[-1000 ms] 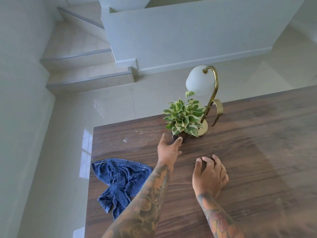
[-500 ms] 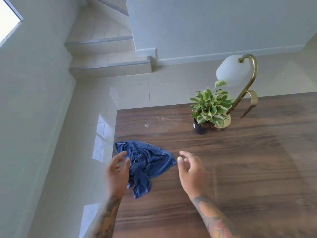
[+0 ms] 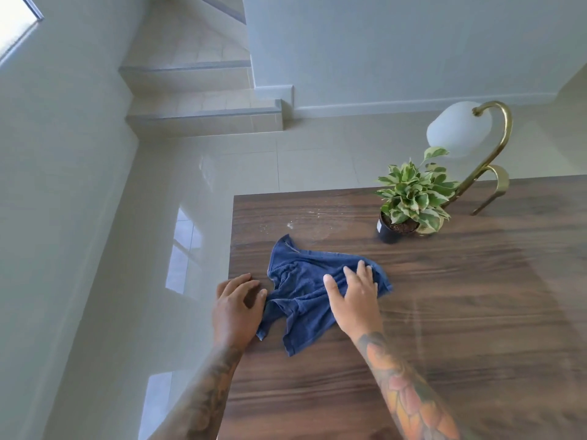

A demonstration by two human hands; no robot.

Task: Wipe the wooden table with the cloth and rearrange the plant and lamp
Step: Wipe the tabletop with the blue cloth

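A crumpled blue cloth [image 3: 298, 281] lies near the left edge of the dark wooden table [image 3: 460, 312]. My right hand [image 3: 352, 296] rests flat on the cloth's right part with its fingers spread. My left hand [image 3: 236, 308] sits at the table's left edge; its fingers are curved and apart, and the thumb touches the cloth's left fold. Near the far edge stands a small plant [image 3: 413, 195] with green and white leaves in a black pot [image 3: 388, 231]. Right behind the plant stands a brass lamp [image 3: 495, 147] with a white globe shade [image 3: 457, 128].
A patch of whitish dust [image 3: 305, 225] marks the table between the cloth and the far edge. Glossy tiled floor [image 3: 197, 217] lies left of and beyond the table. Steps [image 3: 203, 115] rise at the back left beside a white wall.
My left hand has left the plant pot and come back to the cloth. My right hand has moved onto the cloth. My view has swung left, so plant and lamp sit further right.
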